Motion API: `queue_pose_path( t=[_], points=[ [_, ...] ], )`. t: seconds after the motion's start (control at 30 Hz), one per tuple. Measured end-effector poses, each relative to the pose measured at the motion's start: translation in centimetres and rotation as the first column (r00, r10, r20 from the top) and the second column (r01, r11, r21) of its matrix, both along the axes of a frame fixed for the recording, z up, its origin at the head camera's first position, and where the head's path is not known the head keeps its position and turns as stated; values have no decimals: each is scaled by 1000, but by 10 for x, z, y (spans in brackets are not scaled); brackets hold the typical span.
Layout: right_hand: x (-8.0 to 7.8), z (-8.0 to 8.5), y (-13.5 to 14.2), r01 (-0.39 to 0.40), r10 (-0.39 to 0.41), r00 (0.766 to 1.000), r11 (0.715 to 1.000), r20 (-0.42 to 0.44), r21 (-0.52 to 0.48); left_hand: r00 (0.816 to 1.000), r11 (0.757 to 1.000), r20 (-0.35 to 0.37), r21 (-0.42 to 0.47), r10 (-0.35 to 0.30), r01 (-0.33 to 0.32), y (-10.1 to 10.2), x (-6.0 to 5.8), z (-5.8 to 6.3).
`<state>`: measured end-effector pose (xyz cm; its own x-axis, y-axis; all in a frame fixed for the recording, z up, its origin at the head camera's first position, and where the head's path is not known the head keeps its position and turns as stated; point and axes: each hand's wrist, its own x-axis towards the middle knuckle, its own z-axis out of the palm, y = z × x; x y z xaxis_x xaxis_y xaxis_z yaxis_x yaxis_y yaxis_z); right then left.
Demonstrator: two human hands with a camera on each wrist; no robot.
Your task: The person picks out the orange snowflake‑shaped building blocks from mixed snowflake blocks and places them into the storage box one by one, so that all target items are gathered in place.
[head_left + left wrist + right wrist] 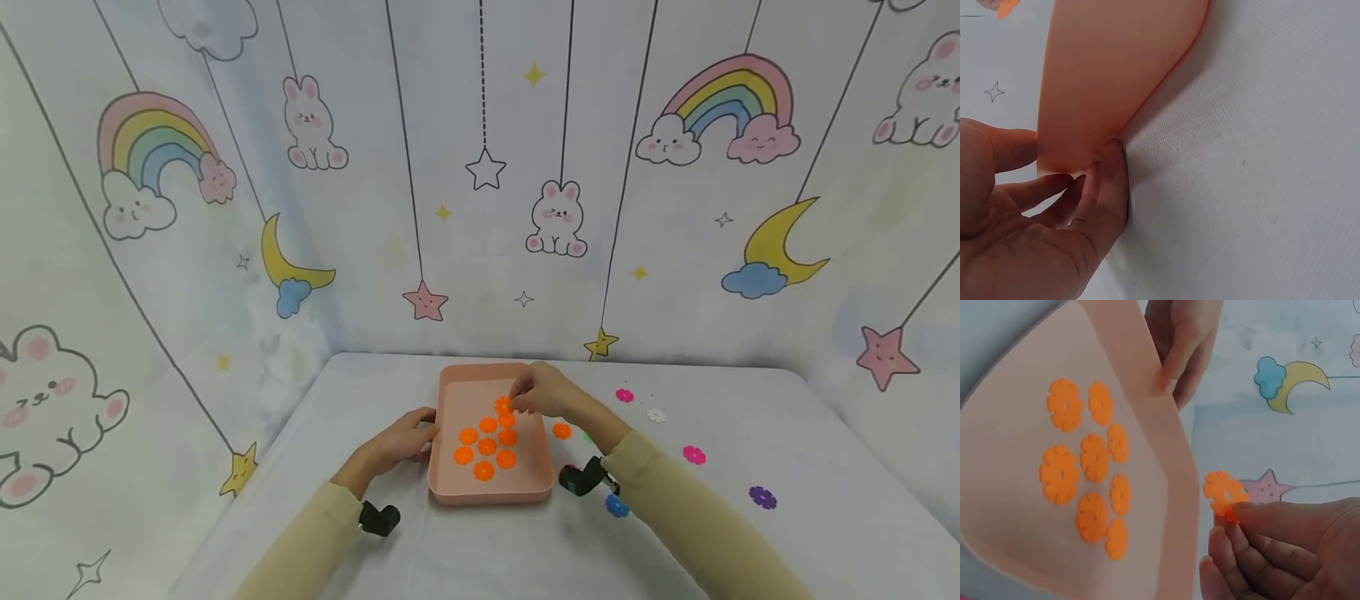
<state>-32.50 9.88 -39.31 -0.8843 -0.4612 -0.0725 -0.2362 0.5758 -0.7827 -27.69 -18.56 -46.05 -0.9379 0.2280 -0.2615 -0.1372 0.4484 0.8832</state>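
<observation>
A peach tray [491, 492] lies on the white table with several orange flower-shaped discs [487, 447] flat inside it, each notched with a small hole in the middle. My left hand [405, 435] holds the tray's left side; in the left wrist view the thumb touches the rim and the fingers [1113, 181] lie against the outer wall. Over the tray's far right part, my right hand [546, 390] pinches an orange flower-shaped disc [1225, 490] between thumb and fingers. A second orange edge shows at the fingertips; whether it is another disc I cannot tell.
Right of the tray lie loose discs: orange [562, 431], pink [694, 455], white [656, 415], purple [762, 497] and blue [617, 505]. A green one [587, 436] is partly hidden by the right arm. A patterned cloth backdrop [487, 250] stands behind the table.
</observation>
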Motion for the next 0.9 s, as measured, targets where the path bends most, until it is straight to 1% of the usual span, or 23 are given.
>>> queue_pose_path(
  t=[0.23,0.4,0.5,0.67,0.77,0.9],
  points=[
    [-8,-4,-14,-12,12,1000,1000,27,-29,1000,1000,9,0,-1,1,0,0,1],
    [-13,-9,-22,1,1,999,999,49,-36,1000,1000,12,20,-6,6,0,0,2],
    [-15,-12,-28,8,-6,999,999,54,-44,1000,1000,14,15,-3,3,0,0,2],
    [-18,-16,-37,17,-16,1000,999,20,-51,1000,1000,17,19,-2,1,-1,0,2],
    [-21,-21,-43,46,-46,999,998,0,-34,1000,1000,19,26,-3,2,0,0,2],
    [-24,-29,-51,94,-94,995,996,-16,2,1000,1000,18,13,-4,4,0,0,2]
  ],
)
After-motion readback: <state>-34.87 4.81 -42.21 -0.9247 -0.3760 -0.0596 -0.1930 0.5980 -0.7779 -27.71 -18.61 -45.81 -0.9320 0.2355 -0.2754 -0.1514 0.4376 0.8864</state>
